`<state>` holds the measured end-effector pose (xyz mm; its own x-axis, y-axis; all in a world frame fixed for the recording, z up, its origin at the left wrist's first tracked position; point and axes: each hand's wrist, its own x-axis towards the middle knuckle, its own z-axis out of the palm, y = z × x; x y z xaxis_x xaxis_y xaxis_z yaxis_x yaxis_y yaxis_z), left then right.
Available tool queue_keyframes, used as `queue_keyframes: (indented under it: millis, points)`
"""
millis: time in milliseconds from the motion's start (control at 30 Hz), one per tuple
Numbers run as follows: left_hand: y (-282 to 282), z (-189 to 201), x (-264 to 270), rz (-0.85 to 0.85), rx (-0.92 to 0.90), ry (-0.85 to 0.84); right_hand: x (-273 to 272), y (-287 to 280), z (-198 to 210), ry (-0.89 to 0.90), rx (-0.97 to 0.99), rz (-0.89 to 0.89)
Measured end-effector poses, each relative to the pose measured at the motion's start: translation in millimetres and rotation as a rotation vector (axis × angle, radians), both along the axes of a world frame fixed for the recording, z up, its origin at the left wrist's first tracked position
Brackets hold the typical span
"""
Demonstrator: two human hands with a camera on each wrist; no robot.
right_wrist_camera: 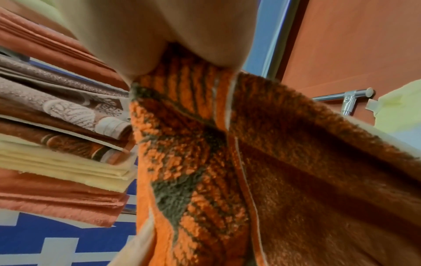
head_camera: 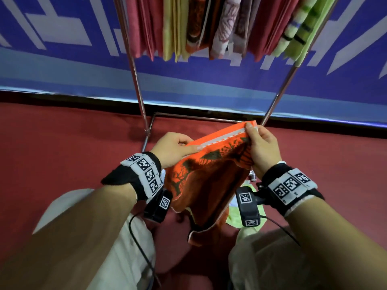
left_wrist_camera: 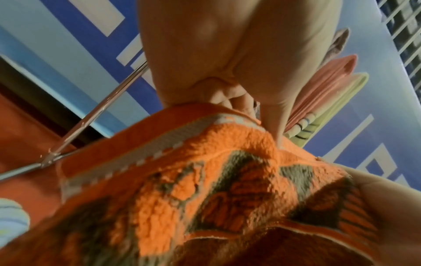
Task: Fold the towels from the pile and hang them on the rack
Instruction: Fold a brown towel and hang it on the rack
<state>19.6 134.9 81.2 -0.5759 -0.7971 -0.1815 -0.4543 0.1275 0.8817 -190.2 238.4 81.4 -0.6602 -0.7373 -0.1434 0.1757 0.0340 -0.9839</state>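
Orange towel [head_camera: 209, 176]: top edge is pinched by left hand [head_camera: 173, 146] and right hand [head_camera: 261, 147]. Folded towels [head_camera: 219, 26] are hung on rack [head_camera: 136, 80].

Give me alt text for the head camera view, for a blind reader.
Two hands hold an orange towel with a dark pattern by its top edge: the left hand pinches one corner, the right hand the other. Behind stands a metal rack hung with folded towels in red, yellow, brown and green.

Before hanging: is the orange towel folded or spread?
Folded at least once: orange towel hangs doubled, left hand and right hand pinching its top edge.
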Motion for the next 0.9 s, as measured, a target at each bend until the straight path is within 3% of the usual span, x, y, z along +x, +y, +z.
queue_keyframes:
  millis: [200, 400, 500, 700, 900]
  points:
    - [-1.4, -13.6, -4.8, 0.142, 0.037, -0.106, -2.8, -1.6, -13.5, 0.202, 0.053, 0.057]
    - [-11.5, -0.7, -5.9, 0.365, 0.483, 0.28, 2.6, -1.2, -2.7, 0.507, -0.04, 0.312]
    - [-18.5, 9.6, -5.2, 0.408, 0.549, 0.449, 9.1, 4.2, -2.5, 0.623, 0.0, 0.493]
    - [-20.9, 15.3, -5.1, 0.479, 0.652, 0.594, 23.4, 8.4, 0.7, 0.896, -0.055, 0.724]
    - [-20.3, 16.2, -6.4, 0.454, 0.678, 0.651, 27.3, 6.5, -14.4, 1.041, 0.182, 0.854]
